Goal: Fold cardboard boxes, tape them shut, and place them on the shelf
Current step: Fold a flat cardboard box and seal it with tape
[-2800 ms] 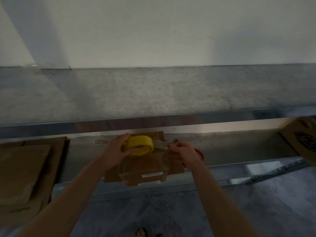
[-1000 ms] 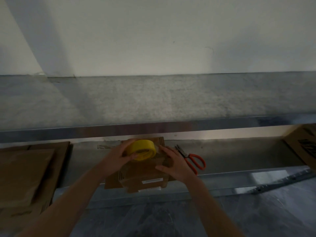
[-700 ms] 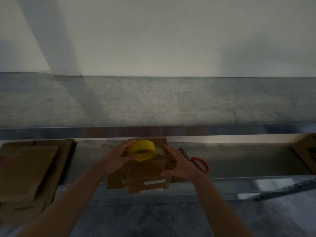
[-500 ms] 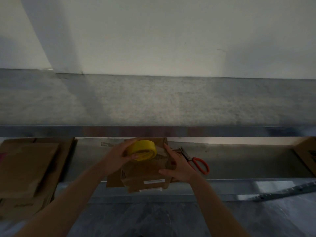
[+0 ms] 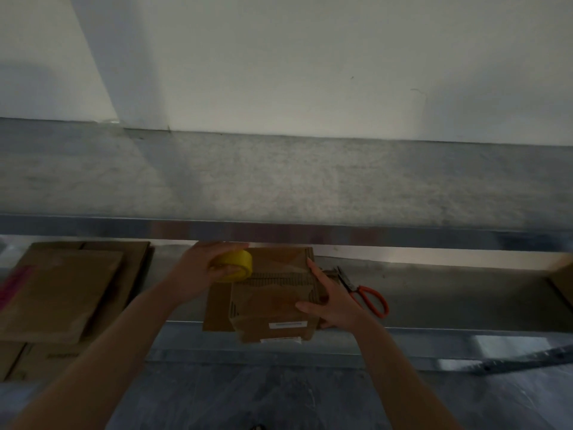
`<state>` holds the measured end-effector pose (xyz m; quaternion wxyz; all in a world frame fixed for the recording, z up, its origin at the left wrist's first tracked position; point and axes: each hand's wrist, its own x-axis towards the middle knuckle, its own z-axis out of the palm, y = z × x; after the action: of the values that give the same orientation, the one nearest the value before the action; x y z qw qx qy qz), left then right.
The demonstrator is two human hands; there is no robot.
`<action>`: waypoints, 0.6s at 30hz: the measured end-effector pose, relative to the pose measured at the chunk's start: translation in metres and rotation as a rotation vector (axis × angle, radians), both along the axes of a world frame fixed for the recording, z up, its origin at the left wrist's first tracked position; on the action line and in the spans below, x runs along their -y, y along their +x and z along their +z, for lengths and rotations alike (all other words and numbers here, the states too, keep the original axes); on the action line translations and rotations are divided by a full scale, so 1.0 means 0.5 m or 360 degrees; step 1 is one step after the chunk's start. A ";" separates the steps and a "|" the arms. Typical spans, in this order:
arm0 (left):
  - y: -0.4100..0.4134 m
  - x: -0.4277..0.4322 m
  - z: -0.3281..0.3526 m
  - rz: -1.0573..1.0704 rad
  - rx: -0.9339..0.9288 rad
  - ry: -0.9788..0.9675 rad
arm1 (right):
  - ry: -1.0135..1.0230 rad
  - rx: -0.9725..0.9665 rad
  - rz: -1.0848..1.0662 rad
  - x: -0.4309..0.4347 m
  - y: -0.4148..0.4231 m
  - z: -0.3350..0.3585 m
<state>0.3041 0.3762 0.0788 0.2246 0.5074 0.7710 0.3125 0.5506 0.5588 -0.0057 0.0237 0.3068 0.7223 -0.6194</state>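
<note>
nearest, the right hand (image 5: 336, 304) lies flat against the 3 o'clock side of the box (image 5: 273, 299), fingers straight and together, thumb spread onto the top, gripping nothing. the box sits on a loose sheet of cardboard (image 5: 217, 308) at the front edge of the lower shelf (image 5: 449, 293). at the box's 10 o'clock corner the left hand (image 5: 198, 271) has its fingers curled round the yellow tape roll (image 5: 235, 268). the step looks like taping the flaps; how much tape is already down is too dim to tell. keep the right palm bracing the side so the box cannot slide, hold the roll low, draw it straight along the seam, then press the strip flat. the scissors (image 5: 367, 297) lie at 3 o'clock just beyond the right hand, handy for the cut. flat cardboard (image 5: 62, 290) waits at 9 o'clock.
</note>
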 end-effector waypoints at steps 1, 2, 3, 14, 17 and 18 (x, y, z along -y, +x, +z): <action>-0.002 0.003 -0.002 0.0006 -0.0001 -0.0022 | 0.0005 0.0000 0.0005 0.001 0.000 0.000; -0.003 0.008 -0.006 0.0018 0.0007 -0.0056 | 0.0004 -0.0004 0.0013 0.001 -0.001 0.001; -0.008 0.016 -0.016 0.0037 0.0030 -0.0079 | -0.0003 -0.0001 0.0018 0.001 -0.001 0.002; -0.056 0.056 -0.059 0.0120 0.0062 -0.0169 | -0.0057 0.0017 0.0012 0.007 0.002 0.013; -0.077 0.073 -0.078 0.0053 -0.0063 -0.0337 | -0.0043 0.0070 0.0010 0.007 0.001 0.015; -0.079 0.076 -0.081 0.0045 -0.0072 -0.0361 | -0.0024 0.0078 0.0015 0.006 0.000 0.015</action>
<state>0.2646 0.3381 0.0383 0.2588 0.4746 0.8134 0.2148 0.5506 0.5556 0.0018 0.0468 0.3182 0.7183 -0.6170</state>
